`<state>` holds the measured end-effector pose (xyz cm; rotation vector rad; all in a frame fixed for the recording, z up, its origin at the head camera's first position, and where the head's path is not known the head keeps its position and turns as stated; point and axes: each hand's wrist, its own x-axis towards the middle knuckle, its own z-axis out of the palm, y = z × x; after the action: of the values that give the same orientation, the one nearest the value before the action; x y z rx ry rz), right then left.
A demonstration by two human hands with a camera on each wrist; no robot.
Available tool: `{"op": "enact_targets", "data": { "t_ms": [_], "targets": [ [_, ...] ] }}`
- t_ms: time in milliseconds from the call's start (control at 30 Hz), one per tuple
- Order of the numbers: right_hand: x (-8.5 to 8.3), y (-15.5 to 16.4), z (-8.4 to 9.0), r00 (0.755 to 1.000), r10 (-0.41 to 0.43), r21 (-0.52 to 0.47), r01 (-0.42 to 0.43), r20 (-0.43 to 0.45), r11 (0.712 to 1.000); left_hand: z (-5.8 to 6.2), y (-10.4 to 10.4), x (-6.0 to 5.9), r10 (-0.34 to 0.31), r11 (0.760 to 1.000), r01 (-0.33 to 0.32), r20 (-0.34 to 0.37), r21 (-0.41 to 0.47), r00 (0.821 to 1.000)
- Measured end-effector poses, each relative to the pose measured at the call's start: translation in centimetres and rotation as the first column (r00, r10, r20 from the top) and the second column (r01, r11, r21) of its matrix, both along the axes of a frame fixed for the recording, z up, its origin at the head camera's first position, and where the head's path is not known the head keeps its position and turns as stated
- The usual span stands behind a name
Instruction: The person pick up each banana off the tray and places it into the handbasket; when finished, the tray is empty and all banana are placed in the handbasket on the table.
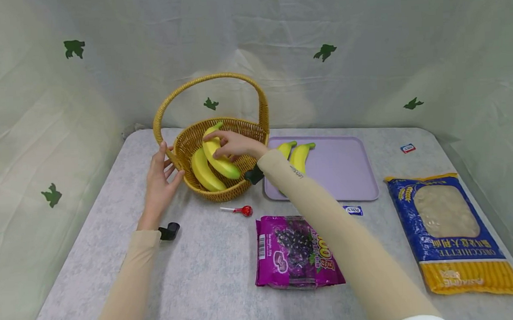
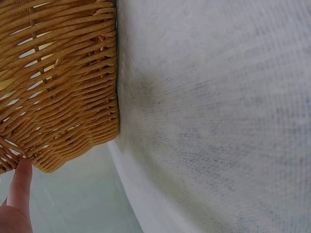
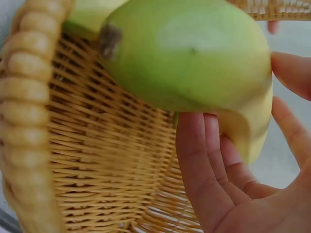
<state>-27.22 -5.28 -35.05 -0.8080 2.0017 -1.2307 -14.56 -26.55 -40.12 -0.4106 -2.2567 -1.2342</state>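
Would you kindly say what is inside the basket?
The right hand holds one banana inside the basket; another banana lies there. What they cover underneath cannot be seen.

Pale cloth (image 1: pixel 277 44) around a grey table (image 1: pixel 210 276)

The cloth hangs behind and at both sides, lightly creased, with scattered dark green shapes (image 1: pixel 74 48). The table has a mottled top and rounded far corners. Light is soft, shadows faint.

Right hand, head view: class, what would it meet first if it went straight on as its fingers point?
Beyond the banana in the right hand, probably the left side of the basket; depth is unclear, so it might pass above.
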Motion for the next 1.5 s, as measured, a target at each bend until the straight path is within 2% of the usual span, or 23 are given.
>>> {"op": "enact_targets", "data": {
  "t_ms": [100,367,500,600,700,833,900,1100,1300,1500],
  "targets": [
    [0.1,-0.5,-0.6,1.000,-0.003,0.035,0.003,-0.007,0.999,0.6,0.4,0.4,-0.002,1.000,0.002,0.006,0.002,1.000],
    [0.7,-1.3,-1.9,0.999,0.013,0.148,-0.018,0.031,0.989,-1.8,-1.1,-1.0,0.001,1.000,-0.001,0.024,0.011,1.000],
    [0.8,-1.4,-2.4,1.000,0.018,0.215,-0.017,-0.006,0.977,-2.1,-1.3,-1.2,0.001,1.000,-0.002,0.028,0.013,1.000],
    [0.8,-1.2,-2.6,0.999,0.018,0.232,-0.010,-0.030,0.973,-1.8,-1.0,-1.2,0.004,1.000,-0.004,0.016,0.002,1.000],
    [0.8,-0.9,-2.7,1.000,0.003,0.203,-0.003,0.003,0.979,-1.1,-0.4,-0.7,0.002,1.000,-0.002,-0.003,-0.007,1.000],
    [0.4,0.3,-2.3,0.999,-0.024,0.111,0.018,0.048,0.994,0.1,0.3,-0.1,-0.012,1.000,0.012,-0.010,0.007,1.000],
    [0.2,1.1,-2.1,0.998,-0.035,0.050,0.032,0.058,0.998,-0.2,0.1,-0.2,-0.010,1.000,0.010,-0.008,0.010,1.000],
    [-0.1,5.0,-1.3,0.992,-0.067,-0.126,0.081,0.109,0.989,-2.3,-1.2,-1.3,0.009,1.000,-0.009,0.007,0.002,1.000],
    [-0.5,9.7,-1.5,0.988,-0.106,-0.180,0.125,0.112,0.976,-2.6,-1.5,-1.4,-0.005,1.000,0.005,-0.001,0.005,1.000],
    [-0.8,14.3,-2.2,0.973,-0.196,-0.189,0.217,0.119,0.958,-2.5,-1.3,-1.5,-0.010,1.000,0.010,0.000,-0.001,1.000]
  ]
}}
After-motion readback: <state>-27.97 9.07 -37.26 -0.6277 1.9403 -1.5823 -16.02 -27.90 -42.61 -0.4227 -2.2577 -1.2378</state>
